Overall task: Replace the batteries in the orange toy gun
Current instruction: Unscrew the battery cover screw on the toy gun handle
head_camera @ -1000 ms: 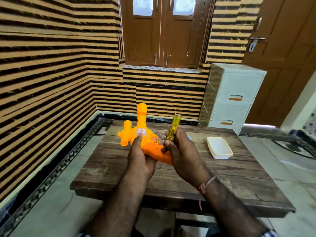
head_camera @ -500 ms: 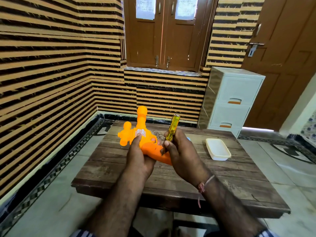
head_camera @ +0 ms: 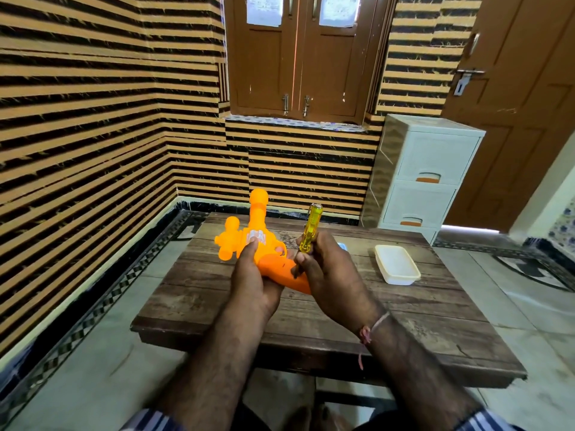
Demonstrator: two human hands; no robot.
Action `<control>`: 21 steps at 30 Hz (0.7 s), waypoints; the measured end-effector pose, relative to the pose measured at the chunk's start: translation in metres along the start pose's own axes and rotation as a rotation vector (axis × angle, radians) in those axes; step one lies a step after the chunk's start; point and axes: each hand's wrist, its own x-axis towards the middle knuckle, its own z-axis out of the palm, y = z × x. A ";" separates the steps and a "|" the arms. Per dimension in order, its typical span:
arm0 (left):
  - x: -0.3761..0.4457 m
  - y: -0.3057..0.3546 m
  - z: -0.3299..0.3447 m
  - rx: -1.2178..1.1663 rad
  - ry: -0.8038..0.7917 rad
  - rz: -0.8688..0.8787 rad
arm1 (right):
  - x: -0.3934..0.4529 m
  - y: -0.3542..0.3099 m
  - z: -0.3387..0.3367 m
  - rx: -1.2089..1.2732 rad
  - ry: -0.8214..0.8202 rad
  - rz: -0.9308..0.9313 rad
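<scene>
My left hand (head_camera: 253, 276) grips the orange toy gun (head_camera: 258, 241) above the wooden table (head_camera: 420, 331), thumb on its body, barrel pointing away from me. My right hand (head_camera: 331, 275) pinches a yellow-handled screwdriver (head_camera: 310, 227), held nearly upright with its tip down on the gun's orange grip. The tip itself is hidden by my fingers. No batteries show.
A shallow white plastic container (head_camera: 396, 265) lies on the table to the right of my hands. A small blue thing (head_camera: 342, 246) peeks out behind my right hand. A white drawer unit (head_camera: 426, 172) stands behind the table, beside a brown door (head_camera: 513, 119).
My hands, the gun and the screwdriver keep the same pose. Only the view has drifted slightly.
</scene>
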 end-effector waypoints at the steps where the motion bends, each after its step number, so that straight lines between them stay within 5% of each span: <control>1: 0.000 0.000 0.000 -0.002 -0.001 -0.001 | 0.000 0.000 0.000 -0.003 -0.005 0.003; 16: -0.001 -0.001 0.003 0.040 -0.004 0.018 | 0.003 -0.001 -0.003 -0.048 0.042 -0.002; 21: -0.004 0.003 0.005 0.047 0.025 0.035 | 0.006 -0.006 -0.008 0.157 0.112 0.082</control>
